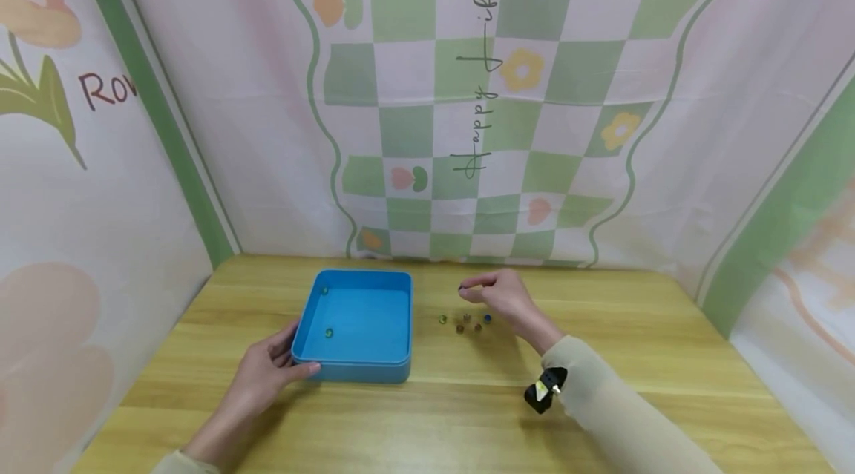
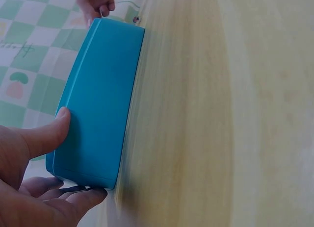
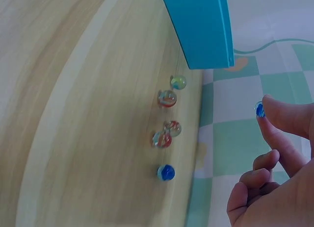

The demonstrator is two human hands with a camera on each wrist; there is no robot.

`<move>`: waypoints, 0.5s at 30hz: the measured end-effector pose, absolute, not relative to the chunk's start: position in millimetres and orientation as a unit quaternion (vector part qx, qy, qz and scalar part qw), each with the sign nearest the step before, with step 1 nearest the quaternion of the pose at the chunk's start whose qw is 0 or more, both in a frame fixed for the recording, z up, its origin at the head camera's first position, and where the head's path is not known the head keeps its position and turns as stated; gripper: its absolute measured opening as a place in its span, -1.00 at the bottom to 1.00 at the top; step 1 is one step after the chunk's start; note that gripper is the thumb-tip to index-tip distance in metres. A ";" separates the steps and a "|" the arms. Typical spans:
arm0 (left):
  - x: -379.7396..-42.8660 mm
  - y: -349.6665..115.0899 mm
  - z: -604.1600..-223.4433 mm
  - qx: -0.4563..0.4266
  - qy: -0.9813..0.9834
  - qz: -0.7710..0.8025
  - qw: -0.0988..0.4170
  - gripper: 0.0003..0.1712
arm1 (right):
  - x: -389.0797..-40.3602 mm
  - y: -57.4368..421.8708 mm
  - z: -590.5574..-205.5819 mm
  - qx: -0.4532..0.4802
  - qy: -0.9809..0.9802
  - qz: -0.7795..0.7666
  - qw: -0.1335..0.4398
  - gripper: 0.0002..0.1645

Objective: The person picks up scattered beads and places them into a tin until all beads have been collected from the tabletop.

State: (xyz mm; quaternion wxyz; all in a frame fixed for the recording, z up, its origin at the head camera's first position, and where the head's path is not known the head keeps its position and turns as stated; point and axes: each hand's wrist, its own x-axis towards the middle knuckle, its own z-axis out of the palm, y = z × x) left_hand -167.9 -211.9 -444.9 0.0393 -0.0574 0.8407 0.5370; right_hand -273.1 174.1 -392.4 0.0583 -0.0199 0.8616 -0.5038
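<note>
A square blue box [image 1: 354, 372] without a lid stands on the table, with two green marbles [image 1: 329, 333] on its floor toward the left side. My left hand [image 1: 260, 374] grips the box's near left corner, thumb on the front wall and fingers against the left side. Above the table, to the right of the box, my right hand [image 1: 508, 299] pinches a blue marble [image 3: 260, 109] between thumb and forefinger. Below it lie several loose marbles: a yellow-green marble [image 3: 178, 82], red-streaked clear marbles [image 3: 167, 98] and another blue marble [image 3: 166, 172].
The wooden table [image 1: 454, 422] ends at a patterned cloth backdrop [image 1: 467, 110], with cloth panels at both sides. A small black device [image 1: 544, 391] is strapped to the right wrist over a light sleeve [image 1: 614, 400].
</note>
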 end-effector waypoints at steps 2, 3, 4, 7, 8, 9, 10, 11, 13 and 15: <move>-168.1 -212.0 -444.9 -0.056 0.841 0.537 0.038 0.07 | -273.4 170.9 -391.4 -0.022 0.863 -0.502 0.055 -0.71; -168.2 -212.0 -445.0 -0.055 0.842 0.536 0.037 0.07 | -273.3 169.2 -390.8 -0.023 0.863 -0.501 0.054 -0.71; -168.3 -212.1 -445.1 -0.055 0.842 0.535 0.036 0.07 | -273.3 167.6 -390.3 -0.025 0.863 -0.501 0.053 -0.71; -168.6 -212.2 -445.5 -0.055 0.842 0.536 0.036 0.06 | -273.0 162.5 -388.7 -0.027 0.863 -0.502 0.052 -0.71; -168.6 -212.2 -445.6 -0.055 0.841 0.536 0.036 0.06 | -273.0 161.0 -388.4 -0.028 0.862 -0.503 0.053 -0.71; -168.6 -212.2 -445.8 -0.055 0.842 0.536 0.036 0.06 | -273.1 159.2 -388.1 -0.029 0.862 -0.504 0.054 -0.72; -168.6 -212.3 -445.9 -0.055 0.840 0.538 0.035 0.06 | -273.2 157.4 -387.8 -0.030 0.861 -0.505 0.055 -0.72; -168.5 -212.4 -446.0 -0.055 0.839 0.541 0.035 0.06 | -273.4 155.7 -387.6 -0.030 0.861 -0.505 0.055 -0.73; -168.4 -212.6 -446.2 -0.053 0.836 0.544 0.035 0.05 | -273.5 152.2 -387.1 -0.033 0.861 -0.505 0.057 -0.74; -168.3 -212.9 -446.3 -0.050 0.834 0.548 0.034 0.05 | -273.3 148.5 -386.5 -0.036 0.861 -0.505 0.057 -0.75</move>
